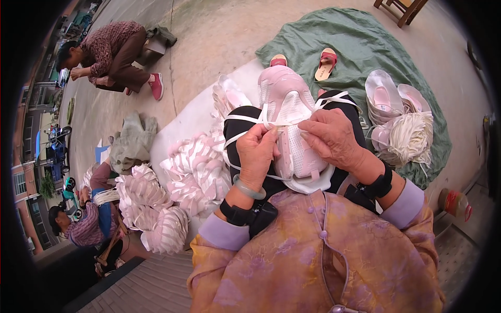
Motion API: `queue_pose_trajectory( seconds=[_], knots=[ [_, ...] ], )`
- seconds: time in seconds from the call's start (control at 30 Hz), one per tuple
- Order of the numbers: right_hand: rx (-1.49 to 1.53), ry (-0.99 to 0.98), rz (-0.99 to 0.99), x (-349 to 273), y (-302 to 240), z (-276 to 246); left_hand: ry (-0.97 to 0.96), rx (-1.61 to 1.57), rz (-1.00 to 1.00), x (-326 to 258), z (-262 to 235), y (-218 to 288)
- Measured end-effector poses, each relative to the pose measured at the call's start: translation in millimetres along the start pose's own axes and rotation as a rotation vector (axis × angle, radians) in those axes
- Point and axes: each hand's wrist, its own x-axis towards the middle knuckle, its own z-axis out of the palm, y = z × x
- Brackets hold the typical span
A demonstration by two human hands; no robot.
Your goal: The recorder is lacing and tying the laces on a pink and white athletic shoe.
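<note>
A pink and white shoe upper [284, 83] rests across my lap, between my dark-trousered knees. White shoelace [334, 99] runs over its front opening, with loose ends trailing to both sides. My left hand [254, 156] pinches the lace at the left edge of the opening, thumb against forefinger. Opposite it, my right hand [336, 138] is closed, fingertips pinched together at the right edge of the opening. The lace seems to pass into that pinch, though the fingers partly cover it. Both wrists wear black straps; a bracelet [249, 188] circles the left one.
Bundled pink and white uppers [193, 172] lie left on a pale sheet. Right, on a green cloth [323, 36], are more uppers [385, 94] and a bunch of white laces [409, 138]. Red sandals [326, 63] lie ahead. Two people [112, 55] sit left; a plastic bottle [455, 203] stands right.
</note>
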Motion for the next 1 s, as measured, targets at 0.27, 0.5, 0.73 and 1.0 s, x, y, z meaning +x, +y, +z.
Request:
queue_pose_trajectory(
  seconds=[0.27, 0.5, 0.73, 1.0],
  knots=[
    [-0.305, -0.193, -0.267, 9.2, -4.1, 2.7, 0.01, 0.074, 0.081, 12.0, 4.8, -9.8],
    [-0.274, -0.163, -0.254, 6.9, -1.2, 5.4, 0.066, 0.6, 0.457, 21.9, 6.5, -12.7],
    [-0.234, -0.124, -0.226, 5.1, 1.8, 10.5, 0.048, 0.691, 0.65, 26.8, 13.6, -7.3],
    [-0.184, -0.1, -0.204, 3.7, 13.3, 15.0, -0.087, 0.842, 0.663, 11.3, 8.0, 3.6]
  ],
)
